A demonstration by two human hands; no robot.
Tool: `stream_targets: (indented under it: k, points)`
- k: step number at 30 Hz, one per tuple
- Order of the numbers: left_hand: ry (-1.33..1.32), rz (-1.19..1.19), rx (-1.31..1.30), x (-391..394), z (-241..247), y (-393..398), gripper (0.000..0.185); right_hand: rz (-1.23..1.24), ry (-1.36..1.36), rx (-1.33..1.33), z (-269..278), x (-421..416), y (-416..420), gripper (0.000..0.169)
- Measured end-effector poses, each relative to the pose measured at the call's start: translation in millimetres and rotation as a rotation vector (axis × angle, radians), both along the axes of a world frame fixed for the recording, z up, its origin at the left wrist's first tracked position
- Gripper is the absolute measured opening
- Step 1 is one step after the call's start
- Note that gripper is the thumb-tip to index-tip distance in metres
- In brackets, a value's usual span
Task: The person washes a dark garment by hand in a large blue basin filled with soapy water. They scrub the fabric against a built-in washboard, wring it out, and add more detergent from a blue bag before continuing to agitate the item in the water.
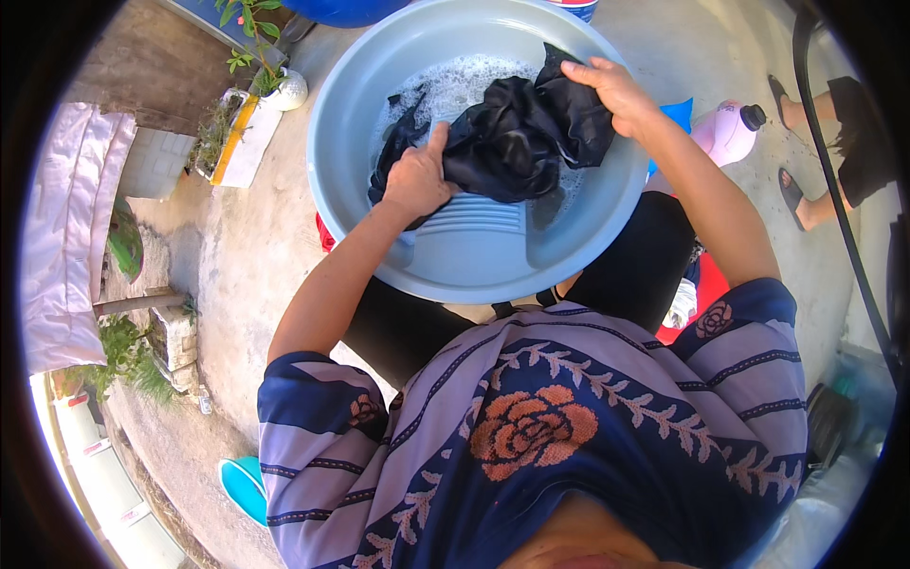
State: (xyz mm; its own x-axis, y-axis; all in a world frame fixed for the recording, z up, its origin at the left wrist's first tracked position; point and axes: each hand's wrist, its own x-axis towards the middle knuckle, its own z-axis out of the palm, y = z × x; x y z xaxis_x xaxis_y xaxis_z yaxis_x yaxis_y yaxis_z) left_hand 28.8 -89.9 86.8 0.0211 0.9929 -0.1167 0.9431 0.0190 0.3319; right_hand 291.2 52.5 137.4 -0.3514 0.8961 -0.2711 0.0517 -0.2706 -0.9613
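Observation:
A wet black garment (508, 142) lies bunched over the ribbed washboard (473, 213) moulded into a round light-blue plastic basin (469, 267). My left hand (419, 178) is on the garment's left part, index finger extended and the other fingers curled against the cloth. My right hand (615, 89) grips the garment's upper right end near the basin's right wall, thumb over the cloth. More dark cloth (398, 142) lies at the left in the water. White suds (462, 82) float behind the garment.
Right of the basin stand a pink bottle with a black cap (725, 131) and a red container (707, 284) with cloth. A person's sandalled feet (800, 206) are at the far right, by a black hose (825, 142). Planters (238, 142) stand at the left; a turquoise basin (245, 487) is lower left.

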Motion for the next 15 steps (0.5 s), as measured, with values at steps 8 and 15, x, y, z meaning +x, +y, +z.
stream_targets:
  k: [8,15]
  points:
    - [-1.394,0.558,0.355,-56,47,31,0.025,0.137,-0.195,0.257,28,47,-8,0.049]
    - [-1.379,0.235,0.606,-40,139,50,0.024,0.34,-0.672,0.918,5,-15,-24,0.098]
